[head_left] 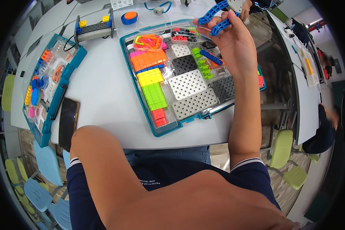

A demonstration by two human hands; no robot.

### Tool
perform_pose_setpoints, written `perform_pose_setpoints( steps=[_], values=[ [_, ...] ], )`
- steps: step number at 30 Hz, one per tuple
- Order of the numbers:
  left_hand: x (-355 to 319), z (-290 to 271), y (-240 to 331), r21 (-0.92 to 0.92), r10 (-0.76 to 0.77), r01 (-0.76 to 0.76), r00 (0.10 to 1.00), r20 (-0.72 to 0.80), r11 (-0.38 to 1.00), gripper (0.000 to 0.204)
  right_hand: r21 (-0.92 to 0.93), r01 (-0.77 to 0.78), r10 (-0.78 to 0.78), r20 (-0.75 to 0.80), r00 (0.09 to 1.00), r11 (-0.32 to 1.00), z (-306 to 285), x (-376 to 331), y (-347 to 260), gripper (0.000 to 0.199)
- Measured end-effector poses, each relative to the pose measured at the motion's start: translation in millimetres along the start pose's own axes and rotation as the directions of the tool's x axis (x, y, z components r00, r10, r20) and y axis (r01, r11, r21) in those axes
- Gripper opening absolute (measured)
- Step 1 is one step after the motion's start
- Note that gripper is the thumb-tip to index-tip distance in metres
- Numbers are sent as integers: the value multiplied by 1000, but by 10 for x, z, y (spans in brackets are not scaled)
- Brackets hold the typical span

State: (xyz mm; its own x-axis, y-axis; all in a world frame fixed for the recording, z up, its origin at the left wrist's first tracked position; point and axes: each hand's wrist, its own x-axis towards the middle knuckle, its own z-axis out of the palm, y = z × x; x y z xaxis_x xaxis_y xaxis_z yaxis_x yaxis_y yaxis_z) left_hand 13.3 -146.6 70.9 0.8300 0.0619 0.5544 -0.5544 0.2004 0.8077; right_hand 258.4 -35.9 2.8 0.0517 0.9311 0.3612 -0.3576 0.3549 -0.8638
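1. A curved blue construction piece (215,16) is pinched between the fingers (205,20) of the right hand (234,42), which is raised over the far right part of the counter (103,84).
2. The piece is held above the far edge of an open teal parts tray (157,132), clear of its compartments.
3. In the tray, orange, yellow, green and red blocks (151,82) are seen stacked in a column on the left side, with white and black perforated plates (188,84) laid just beside them on the right.
4. A small clear box of mixed coloured pins (147,41) is seen at the far end of the tray.
5. The left hand is not shown; only the left arm (115,168) is seen, bent across the near part of the picture, so the state of its fingers cannot be told.
6. A second teal tray (46,86) with blue, orange and pink parts is set at the left edge of the counter, and a dark phone (68,122) is laid just beside it on the near side.
7. A grey block with blue and yellow pieces (94,28) and a round orange and blue part (129,17) are seen at the far side.
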Motion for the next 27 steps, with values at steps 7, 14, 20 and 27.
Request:
perform_pose_setpoints(
  steps=[7, 14, 20, 27],
  values=[
    [11, -12, -22, -1, -1, 1, 1000, 0, 1000, 24, -4, -10, 10, -41, 999, 1000, 61, 11, 128, 26],
    [62, 2, -25, 35, 1, -2, 1000, 1, 999, 24, 40, 5, -5, -8, 1000, 999, 79, -14, 137, 23],
    [85, -123, 107, 192, -3, 5, 1000, -7, 981, 25, -7, -20, 20, 30, 999, 1000, 39, 3, 137, 27],
    [193, -834, 150, 832, 112, 140, 966, -235, 538, 26, 50, 54, -50, -64, 997, 997, 58, -54, 172, 24]
  ],
)
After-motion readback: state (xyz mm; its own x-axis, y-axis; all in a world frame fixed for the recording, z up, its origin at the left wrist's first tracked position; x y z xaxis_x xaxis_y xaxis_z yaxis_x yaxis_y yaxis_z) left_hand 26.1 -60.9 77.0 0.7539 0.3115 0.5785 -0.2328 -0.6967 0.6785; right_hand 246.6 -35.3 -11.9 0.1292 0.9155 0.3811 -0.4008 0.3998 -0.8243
